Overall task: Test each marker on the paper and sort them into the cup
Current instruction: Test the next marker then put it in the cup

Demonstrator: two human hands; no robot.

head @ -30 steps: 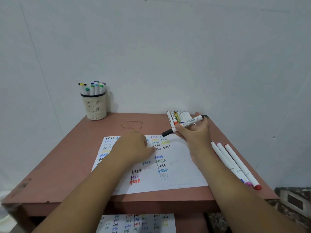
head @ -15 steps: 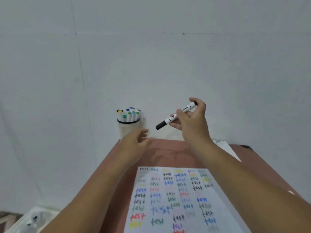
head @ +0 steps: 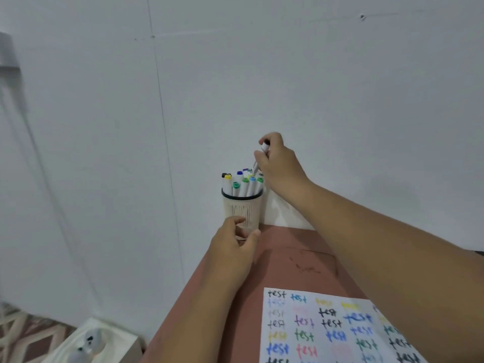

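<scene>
From the head camera, the right hand (head: 279,163) is raised above the pale ribbed plastic cup with a dark rim (head: 242,209), its fingers and thumb curled round a white-barrelled marker (head: 259,159) held nearly upright; the marker's lower end dips among the caps at the right side of the cup, though whether it has entered the cup is hidden by the hand. The cup stands at the far left corner of the reddish-brown tabletop (head: 288,263), against the white wall (head: 314,87), and holds a cluster of white markers with yellow, green, blue and dark caps (head: 242,180). The left hand (head: 233,244) is at the cup's base, thumb on one side and fingers on the other, curled round it; contact looks likely but is blurred. On the near right of the table lies a white paper sheet covered in rows of the word "test" in many colours (head: 322,328), partly covered by the right forearm. On the floor at the near left sits a pale box-like object (head: 104,341), blurred.
</scene>
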